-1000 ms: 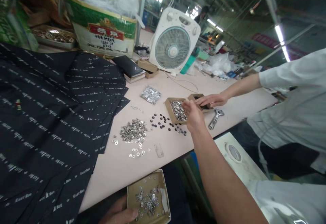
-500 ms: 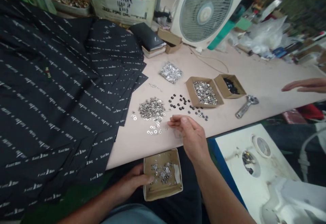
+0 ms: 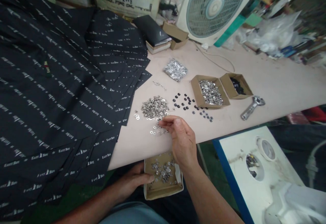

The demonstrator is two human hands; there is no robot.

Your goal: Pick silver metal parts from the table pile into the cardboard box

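Observation:
My left hand (image 3: 139, 177) grips the left side of a small open cardboard box (image 3: 163, 194) below the table's front edge, thumb over the rim. Loose metal snap fasteners (image 3: 164, 171) lie inside it. My right hand (image 3: 182, 140) is over the table edge, fingers stretched forward and slightly curved, with nothing visible in them. Its fingertips reach scattered silver snap pieces (image 3: 154, 132); whether they touch any is hidden. Just beyond is a heap of silver snap fasteners (image 3: 155, 107), with loose black caps (image 3: 183, 104) to its right.
Farther right stand a cardboard box of silver pieces (image 3: 211, 93), a box of black pieces (image 3: 237, 85) and a metal tool (image 3: 252, 107). A filled clear bag (image 3: 175, 69) lies behind. Dark printed fabric (image 3: 63, 81) covers the left; a fan (image 3: 216, 8) stands at the back; a white machine (image 3: 239, 156) is right.
My right hand has moved left towards the scattered silver pieces. My left hand keeps its hold on the box. Another hand at the far right has gone from view, and the camera view has shifted slightly.

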